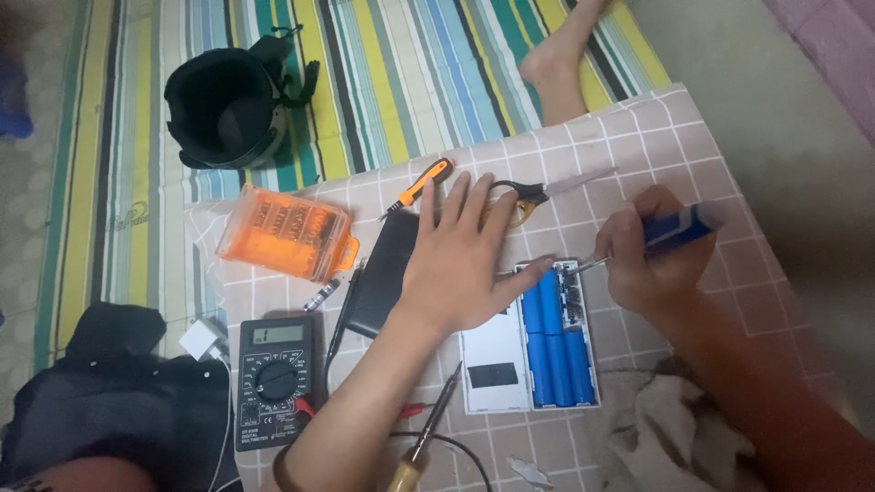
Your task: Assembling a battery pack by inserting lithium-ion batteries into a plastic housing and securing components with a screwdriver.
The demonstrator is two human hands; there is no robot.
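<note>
On a checked cloth (pixel 638 137) over striped matting (pixel 410 64), left hand (pixel 460 264) lies spread; right hand (pixel 643 260) grips, probably, a screwdriver (pixel 674 230).

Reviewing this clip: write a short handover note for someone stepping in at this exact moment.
Left hand: open, flat on the cloth, thumb against the battery case.
Right hand: gripping a blue screwdriver, tip at the case's top end.
Case lies open, blue cells exposed, lid off.
Nearby: multimeter, soldering iron, orange bit box, scissors.
Left: work at the case's top end appears unfinished; case not closed.
</note>
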